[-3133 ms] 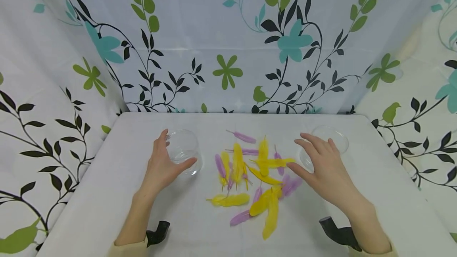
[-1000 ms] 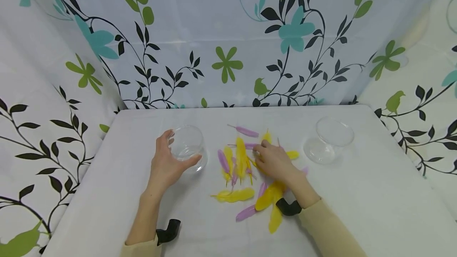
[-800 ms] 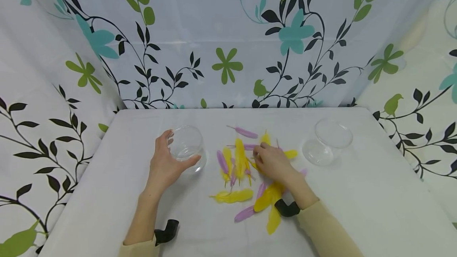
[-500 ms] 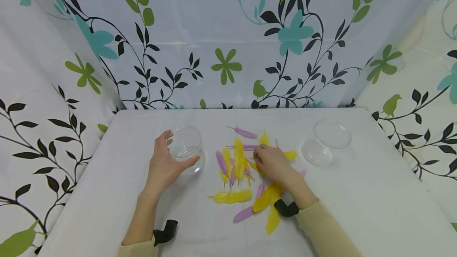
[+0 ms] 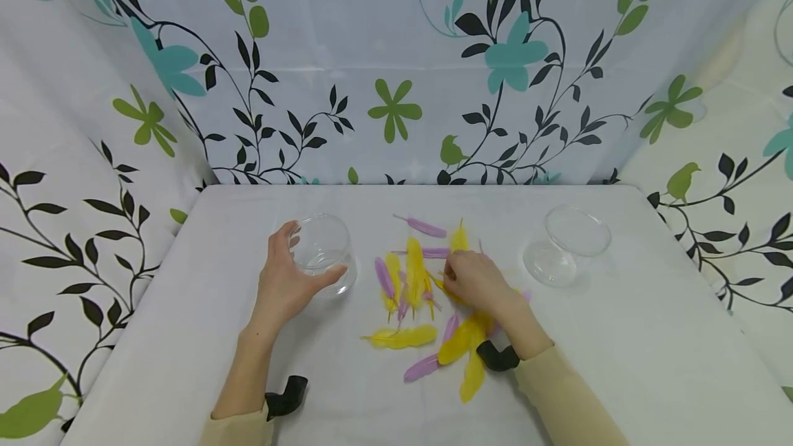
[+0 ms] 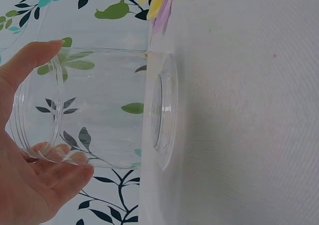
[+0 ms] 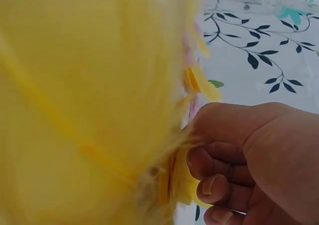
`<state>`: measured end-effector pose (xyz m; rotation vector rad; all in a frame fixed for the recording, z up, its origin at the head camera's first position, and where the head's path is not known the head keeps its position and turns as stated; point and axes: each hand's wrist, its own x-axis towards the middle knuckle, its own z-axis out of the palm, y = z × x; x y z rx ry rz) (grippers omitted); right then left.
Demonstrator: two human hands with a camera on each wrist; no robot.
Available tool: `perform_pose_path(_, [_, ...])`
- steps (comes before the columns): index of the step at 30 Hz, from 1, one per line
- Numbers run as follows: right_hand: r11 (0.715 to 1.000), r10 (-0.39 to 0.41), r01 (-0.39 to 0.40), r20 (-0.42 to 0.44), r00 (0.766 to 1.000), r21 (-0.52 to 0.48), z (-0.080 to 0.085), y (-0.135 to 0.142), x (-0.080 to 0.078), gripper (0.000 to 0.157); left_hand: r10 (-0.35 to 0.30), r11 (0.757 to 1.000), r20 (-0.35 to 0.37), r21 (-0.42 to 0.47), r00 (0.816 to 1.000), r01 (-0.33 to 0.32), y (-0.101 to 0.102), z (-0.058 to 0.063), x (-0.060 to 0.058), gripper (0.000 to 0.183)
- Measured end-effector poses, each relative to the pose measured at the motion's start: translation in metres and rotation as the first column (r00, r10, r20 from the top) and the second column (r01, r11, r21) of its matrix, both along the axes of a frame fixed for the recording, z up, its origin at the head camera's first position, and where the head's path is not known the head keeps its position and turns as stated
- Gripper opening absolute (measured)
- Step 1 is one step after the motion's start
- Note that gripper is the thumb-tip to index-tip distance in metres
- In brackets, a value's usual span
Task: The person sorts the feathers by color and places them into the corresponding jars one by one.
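My left hand (image 5: 288, 277) holds an upright clear glass jar (image 5: 323, 243) on the left of the table, thumb on the near side and fingers round the far side. In the left wrist view the jar (image 6: 107, 100) stands with its base on the cloth and has nothing in it. Over the scattered feathers in the middle, my right hand (image 5: 480, 284) pinches a yellow feather between thumb and forefinger, mostly hidden by the hand. In the right wrist view a yellow feather (image 7: 84, 85) fills the left side, blurred and close, beside the curled right hand (image 7: 269, 155).
A second clear jar (image 5: 551, 263) stands at the right. Yellow feathers (image 5: 414, 277) and purple feathers (image 5: 424, 228) lie mixed between the two jars, some overlapping. A white cloth covers the table (image 5: 347, 398); a patterned curtain (image 5: 396, 33) hangs behind.
My right hand has left the right-hand jar, reached into the feathers and taken hold of a yellow one, whose right end has dropped from sight. My left hand stays round its jar.
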<state>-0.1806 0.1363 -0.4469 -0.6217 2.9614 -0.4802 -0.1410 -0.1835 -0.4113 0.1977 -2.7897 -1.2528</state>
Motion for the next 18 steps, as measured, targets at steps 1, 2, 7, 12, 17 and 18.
perform_pose_path(1, [1.0,-0.001,0.001,0.004,1.0,0.001,0.001,0.0,0.0,0.011,0.0,1.0,0.0,-0.001,1.0,0.0,0.0,0.0,0.0,0.112])
perform_pose_path(2, [1.0,-0.004,0.004,0.006,1.0,0.002,0.002,0.0,0.0,0.01,0.0,1.0,-0.001,-0.003,1.0,0.0,0.0,0.0,0.0,0.112])
perform_pose_path(7, [0.999,-0.015,0.014,-0.031,0.999,-0.032,0.011,0.001,0.002,0.007,-0.002,1.0,-0.002,-0.002,1.0,0.002,0.0,0.0,0.0,0.112])
perform_pose_path(12, [0.992,-0.042,0.034,-0.059,0.997,-0.12,0.023,0.002,0.007,0.006,0.001,1.0,0.004,0.001,1.0,-0.001,0.001,0.001,0.001,0.111])
perform_pose_path(17, [0.981,-0.055,0.031,-0.123,0.991,-0.191,0.035,0.003,0.013,0.007,0.002,1.0,0.004,-0.004,1.0,-0.002,0.0,0.001,0.001,0.111])
perform_pose_path(18, [0.98,-0.055,0.027,-0.136,0.989,-0.198,0.037,0.003,0.014,0.008,0.001,1.0,0.004,-0.004,1.0,-0.001,0.0,0.0,0.0,0.111])
